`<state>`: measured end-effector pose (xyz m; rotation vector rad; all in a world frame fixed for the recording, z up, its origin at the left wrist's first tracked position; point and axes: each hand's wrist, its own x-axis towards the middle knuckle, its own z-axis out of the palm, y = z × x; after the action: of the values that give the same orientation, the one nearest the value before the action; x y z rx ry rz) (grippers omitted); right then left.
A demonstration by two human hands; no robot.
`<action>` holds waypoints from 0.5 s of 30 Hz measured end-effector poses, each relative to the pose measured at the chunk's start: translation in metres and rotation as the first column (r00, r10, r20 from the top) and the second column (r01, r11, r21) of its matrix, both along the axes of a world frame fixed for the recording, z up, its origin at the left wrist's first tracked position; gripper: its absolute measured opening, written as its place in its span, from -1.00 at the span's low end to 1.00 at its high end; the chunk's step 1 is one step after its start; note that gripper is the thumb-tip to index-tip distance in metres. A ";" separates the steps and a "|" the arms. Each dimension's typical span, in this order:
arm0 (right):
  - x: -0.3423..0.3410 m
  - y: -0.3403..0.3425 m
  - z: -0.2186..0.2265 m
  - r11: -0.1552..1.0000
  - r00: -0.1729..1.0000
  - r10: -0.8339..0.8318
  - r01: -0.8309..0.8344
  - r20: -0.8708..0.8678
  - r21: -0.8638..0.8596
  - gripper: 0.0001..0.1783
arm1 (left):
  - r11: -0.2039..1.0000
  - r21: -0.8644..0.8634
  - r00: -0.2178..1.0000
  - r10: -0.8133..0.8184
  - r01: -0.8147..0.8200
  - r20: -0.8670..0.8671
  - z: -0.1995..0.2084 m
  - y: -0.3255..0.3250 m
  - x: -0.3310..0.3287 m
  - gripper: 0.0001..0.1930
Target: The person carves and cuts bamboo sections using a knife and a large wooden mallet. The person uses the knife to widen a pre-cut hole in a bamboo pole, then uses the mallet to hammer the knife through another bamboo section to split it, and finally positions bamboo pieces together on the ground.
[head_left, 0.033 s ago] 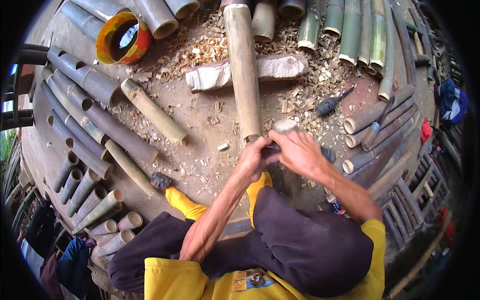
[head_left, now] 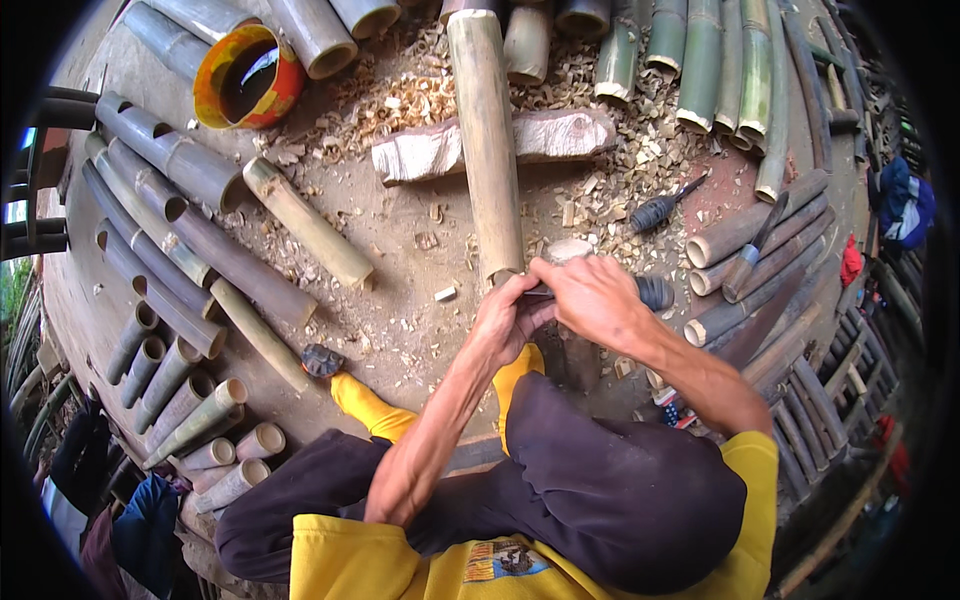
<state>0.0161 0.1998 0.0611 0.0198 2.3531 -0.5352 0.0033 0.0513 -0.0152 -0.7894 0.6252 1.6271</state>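
Observation:
A long pale bamboo tube (head_left: 485, 150) runs away from me, lying across a rough whitish wood block (head_left: 420, 152). My left hand (head_left: 503, 318) is closed at the tube's near end, its thumb against the rim; its curled fingers partly hide what they grip. My right hand (head_left: 598, 300) is closed around a knife with a dark, ribbed handle (head_left: 655, 292) that sticks out to the right. Between the hands, a thin dark part of the blade shows by the tube's end. Just beyond my right hand stands a round pale stump top (head_left: 568, 250).
Cut bamboo tubes (head_left: 220, 255) lie at the left, and green ones (head_left: 705, 70) at the far right. A second dark-handled tool (head_left: 655, 212) lies among wood chips (head_left: 640, 160). A red-yellow ring-shaped container (head_left: 280, 100) holds dark liquid. Another blade tool (head_left: 745, 268) rests on tubes at right.
My right hand has shifted slightly left and up, and the knife handle has moved up with it. My left hand has barely moved.

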 end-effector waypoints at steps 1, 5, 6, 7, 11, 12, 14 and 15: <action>-0.014 -0.004 0.002 0.985 0.987 0.160 -0.161 0.018 0.058 -0.73 | 1.000 0.007 1.000 0.000 0.000 -0.013 -0.004 0.001 0.003 -0.71; -0.010 0.012 -0.014 0.830 0.821 0.554 -0.533 -0.140 0.163 -0.76 | 0.819 0.193 0.824 0.469 -0.540 0.317 -0.005 0.021 0.049 -0.63; -0.007 0.011 -0.016 0.846 0.844 0.531 -0.523 -0.076 0.108 -0.75 | 0.853 0.139 0.852 0.462 -0.503 0.244 -0.001 0.018 0.057 -0.63; -0.004 0.014 -0.019 0.863 0.865 0.502 -0.501 -0.007 0.067 -0.73 | 0.884 0.093 0.882 0.438 -0.457 0.175 0.009 0.020 0.054 -0.63; 0.036 0.003 -0.022 0.993 0.979 0.014 0.010 0.204 -0.116 -0.70 | 0.978 -0.204 0.998 0.044 -0.035 0.039 0.026 0.011 0.031 -0.64; 0.049 -0.009 -0.029 0.956 0.947 -0.199 0.244 0.252 -0.164 -0.69 | 0.922 -0.257 0.945 -0.319 0.289 -0.080 0.030 0.007 0.017 -0.66; 0.082 -0.049 -0.047 0.737 0.791 -0.551 0.611 0.265 -0.289 -0.65 | 0.622 -0.402 0.490 -0.780 0.672 -0.388 0.013 -0.012 0.000 -0.66; 0.090 -0.072 -0.052 0.581 0.682 -0.691 0.721 0.241 -0.378 -0.63 | 0.589 -0.383 0.467 -0.804 0.711 -0.369 -0.001 -0.020 -0.002 -0.67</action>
<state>0.1057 0.1273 0.0087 0.7955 2.0174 -1.4382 0.0018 0.0310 -0.0165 -0.0820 1.3136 0.8933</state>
